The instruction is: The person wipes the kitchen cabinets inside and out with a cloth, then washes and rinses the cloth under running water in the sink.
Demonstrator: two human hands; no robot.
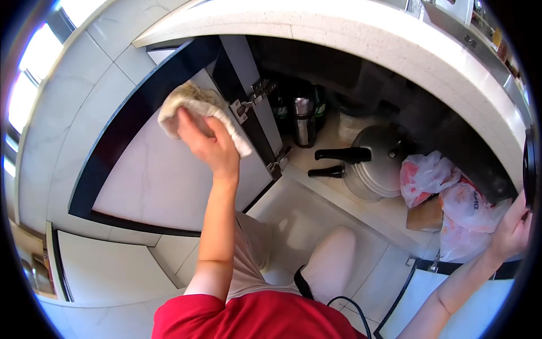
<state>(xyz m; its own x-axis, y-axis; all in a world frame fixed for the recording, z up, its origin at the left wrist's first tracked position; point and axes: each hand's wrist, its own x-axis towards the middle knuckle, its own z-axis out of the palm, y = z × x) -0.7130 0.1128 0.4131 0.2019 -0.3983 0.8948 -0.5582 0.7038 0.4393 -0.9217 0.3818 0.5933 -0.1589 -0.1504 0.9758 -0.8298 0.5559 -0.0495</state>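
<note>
My left hand presses a crumpled cream cloth against the inner face of an open cabinet door. The door has a pale panel in a dark frame, and the cloth lies near its upper hinge. Far to the right, my right hand is closed at a dark edge, partly cut off by the rim of the view. What that edge belongs to, I cannot make out.
Inside the cabinet stand a pressure cooker with black handles, a steel flask, dark bottles and knotted plastic bags. A stone countertop overhangs it. Another open door is low on the right.
</note>
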